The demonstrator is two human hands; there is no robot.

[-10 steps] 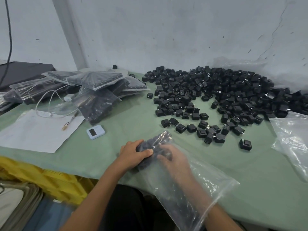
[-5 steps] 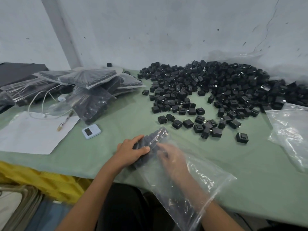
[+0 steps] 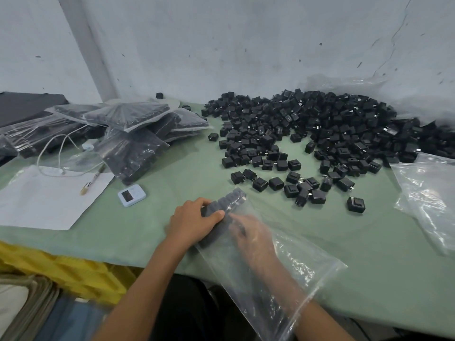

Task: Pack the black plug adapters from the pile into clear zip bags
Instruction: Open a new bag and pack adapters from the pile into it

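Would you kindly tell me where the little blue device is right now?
In the head view, the device lies left of centre on the green table, between the white paper and the left hand, in front of the filled bags.

Left hand (image 3: pixel 194 222) adjusts: its thumb slides further across the adapters (image 3: pixel 227 201) in the bag (image 3: pixel 283 267), and they line up straighter just beyond the fingers (image 3: pixel 200 202).

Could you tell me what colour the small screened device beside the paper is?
The device is pale blue; head view.
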